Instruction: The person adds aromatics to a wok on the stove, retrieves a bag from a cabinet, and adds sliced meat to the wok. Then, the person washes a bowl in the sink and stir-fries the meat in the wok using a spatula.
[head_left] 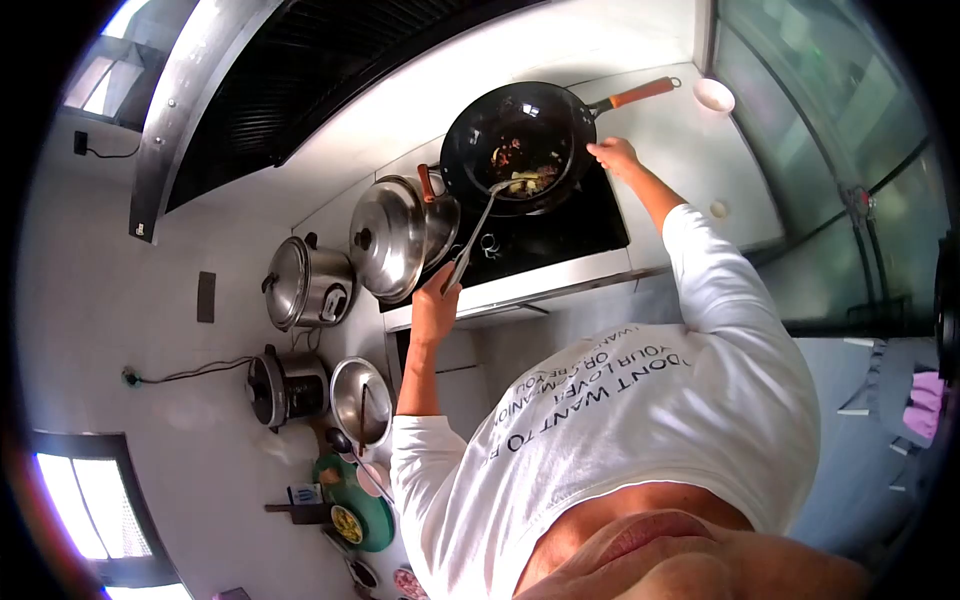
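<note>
My left hand (pixel 436 306) is closed round the handle of a long metal spatula (pixel 477 234). The spatula's far end sits among yellowish and dark pieces of food (pixel 532 181) in a black wok (pixel 480 125). The wok stands tilted over the black cooktop (pixel 590 222), its long wooden-ended handle (pixel 645 93) pointing to the right. By the wok's right rim is my right hand (pixel 615 156), fingers drawn together. Whether they touch the rim or hold something small is too fine to make out.
Left of the wok stands a large lidded steel pot (pixel 386 237). Beyond it are two cookers (pixel 290 280), a steel bowl (pixel 361 400) and a green tray (pixel 368 512) with dishes. A small white bowl (pixel 713 96) rests at the counter's right. A range hood (pixel 200 100) hangs upper left.
</note>
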